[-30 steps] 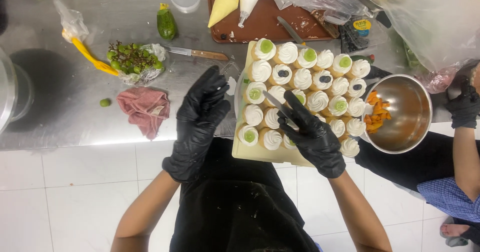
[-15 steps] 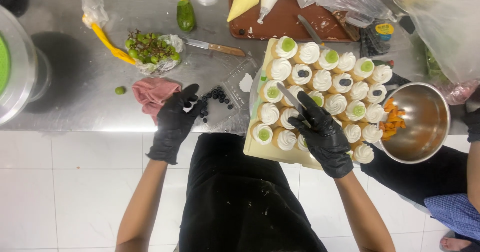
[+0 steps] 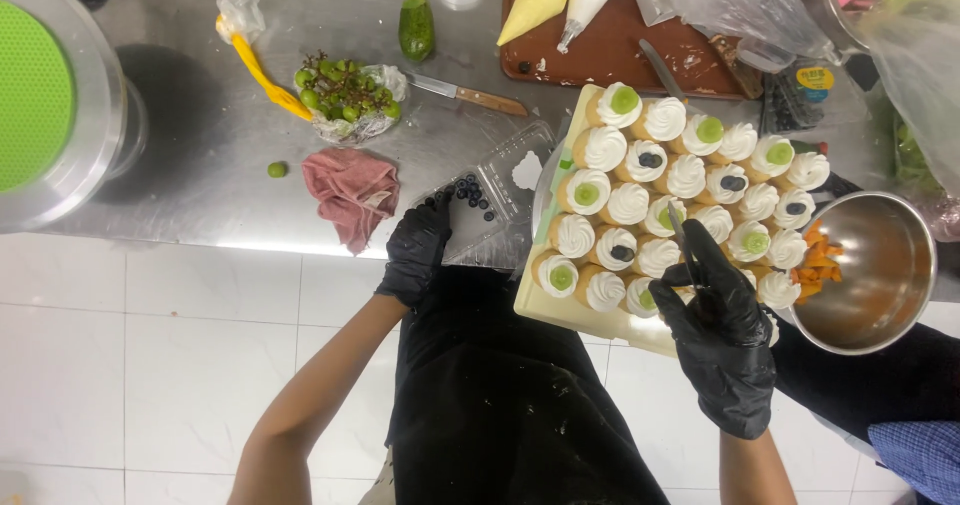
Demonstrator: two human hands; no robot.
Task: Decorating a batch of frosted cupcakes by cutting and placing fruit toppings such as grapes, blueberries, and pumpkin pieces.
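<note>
While my left hand (image 3: 418, 248) in its black glove rests at the near edge of the steel counter (image 3: 200, 165), its fingers curl onto the near left corner of the clear plastic clamshell box (image 3: 497, 197) that holds a few dark blueberries (image 3: 472, 193); whether a berry is pinched there I cannot tell. To the right, my right hand (image 3: 722, 337), also in a black glove, pinches a pair of slim metal tweezers (image 3: 683, 244) between thumb and fingers, the tips pointing far, over the near rows of cakes. Those small round cakes topped with white cream swirls (image 3: 628, 204) stand in close rows on a pale rectangular board (image 3: 560, 314) just right of the clamshell; some carry a green grape slice, some a blueberry, some nothing. Touching the board's right side sits a round steel bowl (image 3: 875, 275) with orange fruit pieces (image 3: 818, 263) along its left wall. Left of the clamshell lies a crumpled pink cloth (image 3: 352, 191), and farther off a bunch of green grapes on clear wrap (image 3: 345, 90), with a wooden-handled knife (image 3: 466, 94) to its right. Beyond the cakes, a brown cutting board (image 3: 610, 50) bears two piping bags.
</note>
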